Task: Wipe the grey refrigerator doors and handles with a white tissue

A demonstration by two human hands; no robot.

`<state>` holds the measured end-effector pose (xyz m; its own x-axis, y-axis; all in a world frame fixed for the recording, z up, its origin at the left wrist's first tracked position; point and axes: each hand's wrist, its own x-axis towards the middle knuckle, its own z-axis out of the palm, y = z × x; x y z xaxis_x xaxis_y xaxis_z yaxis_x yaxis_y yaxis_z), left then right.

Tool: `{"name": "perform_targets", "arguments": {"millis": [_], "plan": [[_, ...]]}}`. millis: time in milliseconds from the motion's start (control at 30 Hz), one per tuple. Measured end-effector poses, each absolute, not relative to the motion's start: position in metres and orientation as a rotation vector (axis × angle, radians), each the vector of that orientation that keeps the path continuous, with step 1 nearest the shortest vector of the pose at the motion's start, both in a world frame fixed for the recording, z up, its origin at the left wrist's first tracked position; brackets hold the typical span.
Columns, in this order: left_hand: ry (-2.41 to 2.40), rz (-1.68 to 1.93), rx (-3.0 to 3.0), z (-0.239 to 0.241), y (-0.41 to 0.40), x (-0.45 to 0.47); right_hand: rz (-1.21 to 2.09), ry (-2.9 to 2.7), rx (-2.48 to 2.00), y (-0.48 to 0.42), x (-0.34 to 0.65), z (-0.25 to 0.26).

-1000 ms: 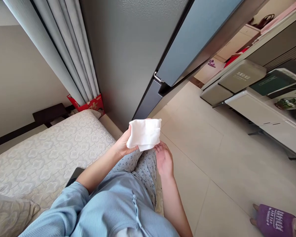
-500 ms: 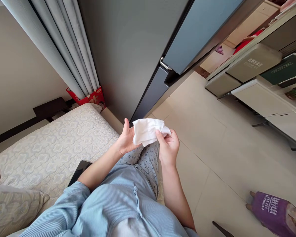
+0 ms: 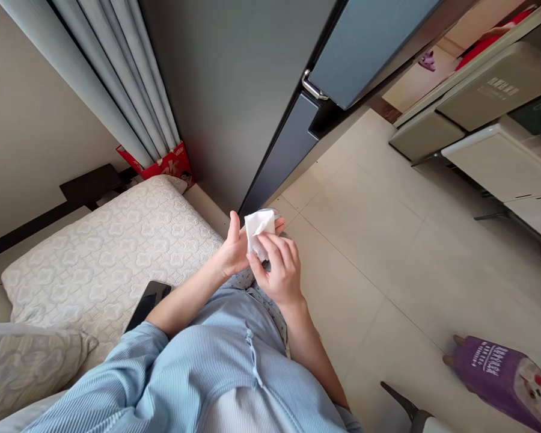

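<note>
A small white cloth (image 3: 258,225), folded into a compact wad, is held between both hands above my lap. My left hand (image 3: 234,249) cups it from the left, thumb raised and fingers behind the cloth. My right hand (image 3: 279,270) covers it from the right, its fingers curled and pressing on the cloth's lower part. I am sitting on the edge of a bed (image 3: 108,258) in a light blue ribbed top and patterned trousers.
A black phone (image 3: 148,299) lies on the quilted bed cover by my left elbow. A grey door (image 3: 234,90) and curtains (image 3: 112,78) stand ahead. Tiled floor spreads to the right, with a purple bag (image 3: 505,376) on it and cabinets (image 3: 491,138) beyond.
The cloth went from a spread rectangle in my left hand to a small folded wad. My right hand came up from below and closed over it. The view shifted slightly.
</note>
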<state>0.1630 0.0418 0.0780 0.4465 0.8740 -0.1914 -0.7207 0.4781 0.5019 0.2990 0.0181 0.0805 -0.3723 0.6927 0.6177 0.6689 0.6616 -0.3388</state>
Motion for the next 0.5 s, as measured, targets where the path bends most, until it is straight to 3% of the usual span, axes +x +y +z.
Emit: {"name": "perform_targets", "arguments": {"millis": [500], "plan": [[0.667,0.928,0.928,0.05,0.02,0.126,0.705,-1.554,-1.266,0.017,0.291,0.045]]}}
